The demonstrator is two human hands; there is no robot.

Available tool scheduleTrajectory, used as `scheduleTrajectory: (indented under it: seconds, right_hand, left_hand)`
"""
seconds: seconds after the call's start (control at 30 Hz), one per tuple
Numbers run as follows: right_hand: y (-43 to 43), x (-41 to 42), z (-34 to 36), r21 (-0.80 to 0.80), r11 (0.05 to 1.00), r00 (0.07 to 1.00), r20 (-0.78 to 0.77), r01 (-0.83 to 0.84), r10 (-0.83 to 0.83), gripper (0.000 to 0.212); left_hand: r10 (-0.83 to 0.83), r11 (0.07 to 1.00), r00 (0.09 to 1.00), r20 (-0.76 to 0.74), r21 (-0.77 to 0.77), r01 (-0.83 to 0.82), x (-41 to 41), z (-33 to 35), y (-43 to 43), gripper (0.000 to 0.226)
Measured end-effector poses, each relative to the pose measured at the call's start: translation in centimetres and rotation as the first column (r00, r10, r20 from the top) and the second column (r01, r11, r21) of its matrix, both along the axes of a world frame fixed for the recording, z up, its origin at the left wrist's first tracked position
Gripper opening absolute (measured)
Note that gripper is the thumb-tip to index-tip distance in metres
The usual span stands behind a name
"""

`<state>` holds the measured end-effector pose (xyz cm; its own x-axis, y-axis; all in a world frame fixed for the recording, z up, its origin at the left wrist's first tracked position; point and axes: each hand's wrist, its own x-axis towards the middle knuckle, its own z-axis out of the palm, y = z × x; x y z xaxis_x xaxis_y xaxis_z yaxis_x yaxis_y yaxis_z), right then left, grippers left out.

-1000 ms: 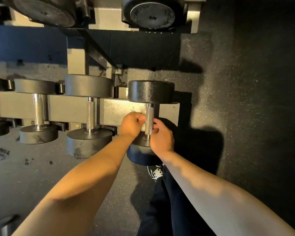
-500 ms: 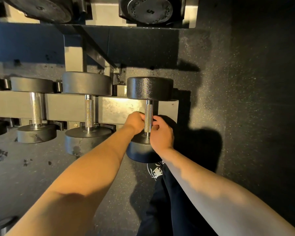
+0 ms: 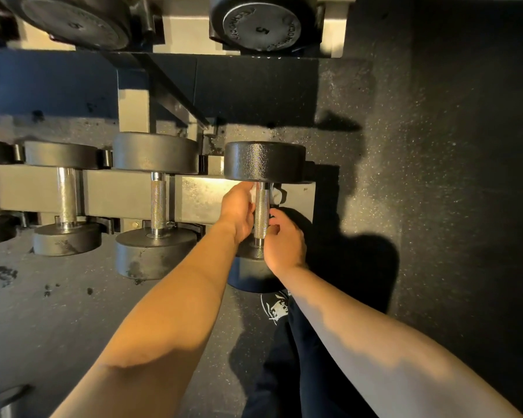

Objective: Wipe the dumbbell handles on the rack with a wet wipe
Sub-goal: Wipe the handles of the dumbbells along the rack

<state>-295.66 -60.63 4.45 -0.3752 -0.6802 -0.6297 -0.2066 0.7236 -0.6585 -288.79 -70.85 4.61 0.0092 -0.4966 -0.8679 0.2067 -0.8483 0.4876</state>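
Lying on the grey metal rack (image 3: 127, 191) at its right end, with the knurled steel handle (image 3: 261, 215) of the black round-headed dumbbell (image 3: 264, 162) running from twelve to six o'clock between both hands. Pressing a crumpled white wet wipe (image 3: 254, 192) against the bar's upper end with the curled fingers of the left hand (image 3: 237, 211) at nine o'clock, a further bit of white showing at two o'clock, and pinching the bar's lower end with the right hand (image 3: 284, 242) at four o'clock. Sitting at nine o'clock along the same shelf, two more black dumbbells (image 3: 156, 203), (image 3: 64, 197) with steel bars, above speckled black rubber flooring (image 3: 420, 206).
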Motion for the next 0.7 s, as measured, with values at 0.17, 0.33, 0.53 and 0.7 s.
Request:
scheduleTrajectory:
  seconds: [0.17,0.33,0.53,0.7]
  right_hand:
    - [-0.1,-0.1,-0.3,-0.001,1.000,0.999,-0.022,-0.027,0.027,0.035]
    - [-0.2,-0.2,-0.6,0.005,0.997,0.997,-0.035,-0.072,0.072,0.031]
    - [0.1,-0.2,-0.9,-0.046,0.998,0.999,0.038,0.033,-0.032,0.036]
    - [0.2,-0.3,-1.1,-0.038,0.995,0.994,0.060,0.089,-0.087,0.041]
  left_hand:
    - [-0.064,0.987,0.973,0.222,-0.127,0.094,-0.3,-0.9,2.6,0.015]
    - [0.074,0.942,0.932,0.356,-0.331,0.052,-0.7,0.3,4.1,0.021]
    - [-0.026,0.899,0.947,0.319,-0.408,0.162,-0.6,0.3,3.9,0.010]
    - [-0.244,0.683,0.766,0.594,-0.456,0.571,0.5,0.3,4.6,0.021]
